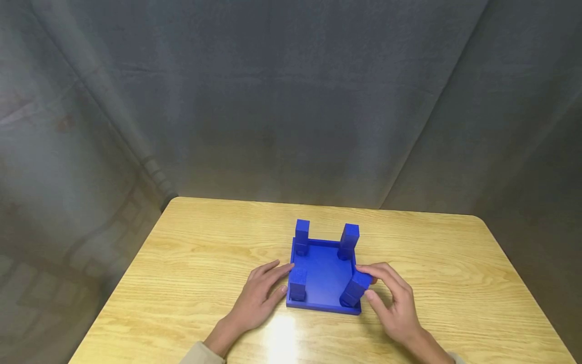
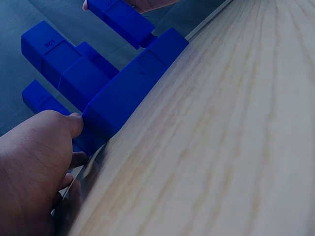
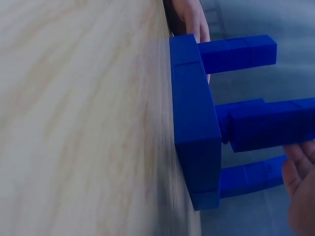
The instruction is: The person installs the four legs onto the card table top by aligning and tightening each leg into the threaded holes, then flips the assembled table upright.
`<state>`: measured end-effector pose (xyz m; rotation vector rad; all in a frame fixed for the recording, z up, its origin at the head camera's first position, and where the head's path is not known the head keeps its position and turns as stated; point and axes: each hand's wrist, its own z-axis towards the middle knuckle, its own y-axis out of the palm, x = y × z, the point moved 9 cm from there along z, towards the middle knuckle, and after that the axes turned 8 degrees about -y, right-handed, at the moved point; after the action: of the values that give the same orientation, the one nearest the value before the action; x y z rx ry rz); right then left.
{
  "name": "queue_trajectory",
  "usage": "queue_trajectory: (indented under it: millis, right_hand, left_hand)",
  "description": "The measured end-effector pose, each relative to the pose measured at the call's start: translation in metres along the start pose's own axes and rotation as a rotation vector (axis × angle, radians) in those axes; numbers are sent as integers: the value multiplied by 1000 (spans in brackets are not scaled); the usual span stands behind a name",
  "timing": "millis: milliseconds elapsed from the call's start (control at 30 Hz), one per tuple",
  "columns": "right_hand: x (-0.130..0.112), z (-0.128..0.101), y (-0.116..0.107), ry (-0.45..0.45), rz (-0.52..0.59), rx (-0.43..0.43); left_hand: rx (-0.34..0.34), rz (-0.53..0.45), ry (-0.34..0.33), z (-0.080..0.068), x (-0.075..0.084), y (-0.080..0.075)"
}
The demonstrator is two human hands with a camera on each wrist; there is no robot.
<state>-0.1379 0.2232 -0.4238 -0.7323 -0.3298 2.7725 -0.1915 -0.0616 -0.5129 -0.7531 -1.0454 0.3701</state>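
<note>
A blue square plate lies flat on the wooden table with four blue legs pointing up. Three legs stand upright at the far left, far right and near left. The near right leg leans outward, and my right hand pinches its top between fingertips and thumb. My left hand lies flat on the table with straight fingers touching the plate's left edge. In the left wrist view, the fingers press the plate's side. In the right wrist view, the held leg sits in the plate.
Grey curtains hang behind and beside the table. The table's rounded far corners and front edge are in view, with bare wood on both sides of the plate.
</note>
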Motion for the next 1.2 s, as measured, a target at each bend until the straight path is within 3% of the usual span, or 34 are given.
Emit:
queue_trajectory:
  millis: [267, 700, 967, 1200]
  right_hand:
    - [1, 1, -2, 5, 0, 1]
    - [8, -2, -2, 166, -7, -9]
    - [6, -3, -1, 128, -3, -6]
    - [5, -2, 3, 112, -32, -75]
  left_hand:
    - [-6, -9, -6, 0, 0, -1]
    - [-6, -7, -4, 0, 0, 0]
    - [-8, -7, -5, -1, 0, 0]
    - [-7, -11, -11, -1, -1, 0]
